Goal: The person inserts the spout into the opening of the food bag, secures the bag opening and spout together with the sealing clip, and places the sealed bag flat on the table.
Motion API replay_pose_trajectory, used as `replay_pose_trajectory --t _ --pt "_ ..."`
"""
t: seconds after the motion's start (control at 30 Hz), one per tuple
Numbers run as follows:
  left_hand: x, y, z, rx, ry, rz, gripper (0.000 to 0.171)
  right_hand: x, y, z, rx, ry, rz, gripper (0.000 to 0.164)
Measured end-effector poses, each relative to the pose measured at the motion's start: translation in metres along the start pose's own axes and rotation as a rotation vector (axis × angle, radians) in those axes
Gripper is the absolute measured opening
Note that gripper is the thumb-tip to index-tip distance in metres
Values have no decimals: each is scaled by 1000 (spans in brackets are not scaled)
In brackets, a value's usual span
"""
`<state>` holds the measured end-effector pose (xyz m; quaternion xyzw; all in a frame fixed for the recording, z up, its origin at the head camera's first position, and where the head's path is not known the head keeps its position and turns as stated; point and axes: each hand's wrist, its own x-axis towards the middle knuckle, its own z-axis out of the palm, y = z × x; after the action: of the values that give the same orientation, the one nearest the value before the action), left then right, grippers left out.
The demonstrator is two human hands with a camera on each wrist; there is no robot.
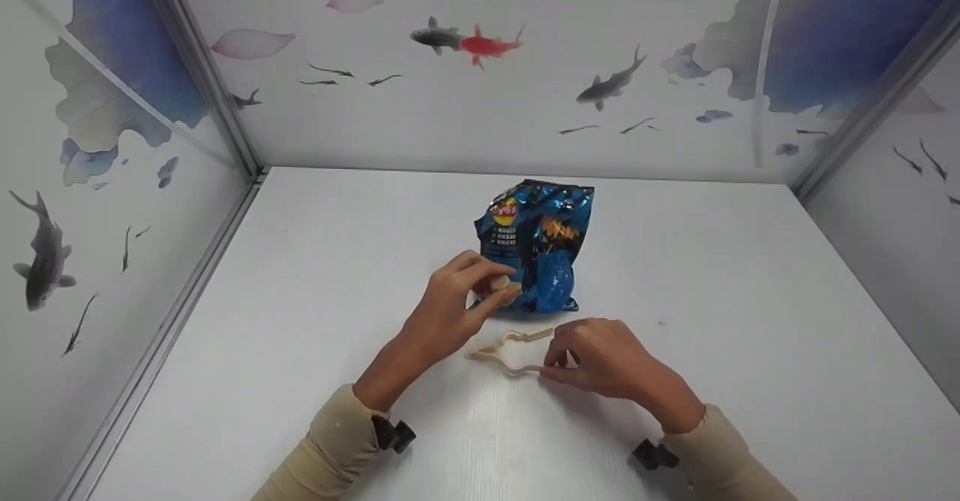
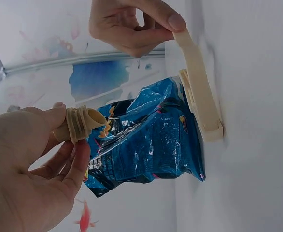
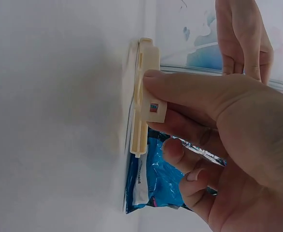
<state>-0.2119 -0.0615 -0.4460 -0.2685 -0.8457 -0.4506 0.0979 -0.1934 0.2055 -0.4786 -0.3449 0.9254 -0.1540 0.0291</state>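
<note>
My left hand (image 1: 450,302) pinches a small beige threaded spout piece (image 2: 78,124) between thumb and fingers, raised in front of the chip bag. One end of the spout piece is cut at a slant, as the left wrist view shows. A beige plastic bag clip (image 2: 202,87) lies spread apart at its hinge, low over the table. Thumb and fingers of my right hand (image 1: 604,355) pinch one arm of this clip near its end, where a square hole shows in the right wrist view. Behind both hands a blue and black chip bag (image 1: 536,250) stands upright.
A white table (image 1: 337,261) lies under everything. White panels printed with fish and petals (image 1: 487,111) enclose it at the back and both sides, joined by grey metal posts (image 1: 217,73) at the corners.
</note>
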Motion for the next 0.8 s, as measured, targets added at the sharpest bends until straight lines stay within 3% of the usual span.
replay_pose_trajectory --t 0.8 --pt "1 0 -2 -3 30 5 30 0 2 7 15 -46 -7 9"
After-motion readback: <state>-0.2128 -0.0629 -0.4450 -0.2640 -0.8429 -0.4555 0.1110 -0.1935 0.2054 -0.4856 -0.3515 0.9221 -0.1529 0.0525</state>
